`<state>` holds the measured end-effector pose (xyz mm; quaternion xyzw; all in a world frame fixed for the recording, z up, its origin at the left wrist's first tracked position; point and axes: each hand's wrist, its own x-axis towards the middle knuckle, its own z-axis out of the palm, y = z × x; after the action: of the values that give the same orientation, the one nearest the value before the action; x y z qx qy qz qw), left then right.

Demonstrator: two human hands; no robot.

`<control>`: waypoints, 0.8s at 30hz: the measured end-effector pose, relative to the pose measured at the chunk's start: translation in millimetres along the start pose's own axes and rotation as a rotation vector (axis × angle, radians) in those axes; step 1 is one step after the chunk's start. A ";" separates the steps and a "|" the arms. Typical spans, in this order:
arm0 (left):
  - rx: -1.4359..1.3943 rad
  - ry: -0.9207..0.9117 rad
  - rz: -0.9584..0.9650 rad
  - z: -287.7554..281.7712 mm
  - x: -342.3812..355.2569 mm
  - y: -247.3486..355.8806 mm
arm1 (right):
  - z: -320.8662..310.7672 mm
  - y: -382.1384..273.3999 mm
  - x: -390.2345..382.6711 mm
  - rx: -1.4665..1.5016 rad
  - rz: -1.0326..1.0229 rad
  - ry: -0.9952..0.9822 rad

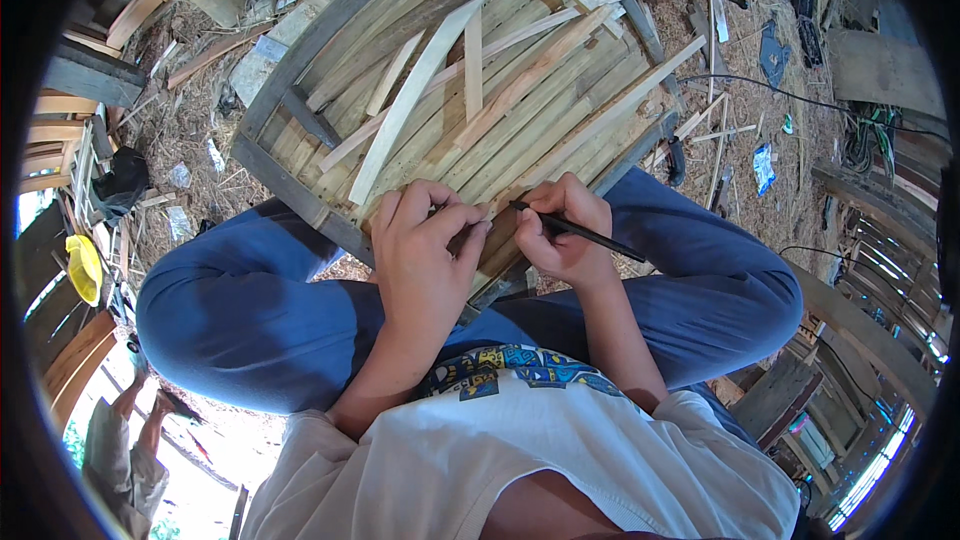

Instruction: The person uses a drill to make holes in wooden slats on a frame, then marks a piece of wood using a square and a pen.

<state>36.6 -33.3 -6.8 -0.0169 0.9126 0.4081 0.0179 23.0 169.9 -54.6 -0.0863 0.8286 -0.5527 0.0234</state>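
Observation:
A slatted wooden panel (575, 120) with a dark curved frame lies in front of my crossed legs. Its near end reaches my lap. My right hand (570, 235) grips a slim black pen (590, 233), its tip pointing left toward my left fingers. My left hand (425, 250) rests over the panel's near edge, thumb and fingertips pinched together close to the pen tip. What sits in that pinch is too small to make out. Loose pale wood strips (415, 100) lie crosswise over the slats, one ending just beyond my left hand.
Shavings and scraps cover the ground (200, 150) around the panel. A black-handled tool (676, 160) lies by its right edge, with a blue packet (763, 168) farther right. A dark cable (850, 112) crosses the right side. Another person's legs (140, 430) show at lower left.

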 end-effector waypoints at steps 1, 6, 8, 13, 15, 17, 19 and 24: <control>0.005 0.000 0.001 -0.1 -0.1 0.0 | 0.2 0.1 -0.1 0.008 -0.006 -0.001; -0.002 0.000 0.001 0.6 -0.1 -0.2 | -1.6 -2.7 0.5 -0.014 0.029 -0.011; -0.002 -0.001 0.001 0.5 0.0 0.0 | -1.7 -3.6 0.8 -0.011 0.036 -0.013; 0.012 0.006 0.005 -0.3 0.2 0.8 | -1.2 -5.4 2.7 -0.020 -0.014 -0.002; 0.006 -0.001 0.002 0.2 -0.2 0.4 | -1.4 -4.2 0.5 -0.003 0.038 0.000; 0.001 -0.008 -0.002 0.6 -0.5 -0.2 | -0.6 -2.5 -0.8 0.015 0.090 0.002; 0.002 -0.007 0.000 1.0 -0.5 -1.0 | 1.0 -1.5 -0.8 0.024 0.063 0.020; -0.009 -0.005 -0.005 0.8 -0.3 0.2 | -1.0 -4.1 -4.0 0.201 0.110 0.096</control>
<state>36.8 -32.5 -7.1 -0.0180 0.9106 0.4123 0.0210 27.4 169.9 -50.6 -0.0111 0.7725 -0.6345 0.0224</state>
